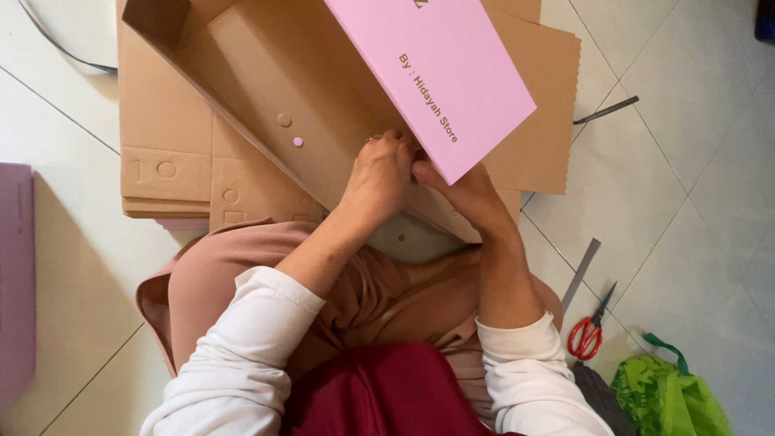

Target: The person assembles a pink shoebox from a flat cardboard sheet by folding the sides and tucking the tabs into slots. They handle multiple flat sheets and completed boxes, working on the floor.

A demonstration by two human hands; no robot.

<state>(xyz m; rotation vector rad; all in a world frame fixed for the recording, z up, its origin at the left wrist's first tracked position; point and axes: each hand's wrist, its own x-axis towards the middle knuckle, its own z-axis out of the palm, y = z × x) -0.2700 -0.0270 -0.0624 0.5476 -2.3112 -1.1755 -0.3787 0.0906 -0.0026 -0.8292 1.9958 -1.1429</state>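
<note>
Head view: left hand and right hand pinch the pink lid onto the half-folded cardboard box; its near corner remains unjoined

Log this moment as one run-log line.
left hand: grips cardboard box edge | right hand: holds pink panel corner | scissors: on floor, untouched

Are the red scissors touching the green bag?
Apart. The head view shows the red scissors lying on the tiled floor, with bare tile showing between them and the green bag.
</note>
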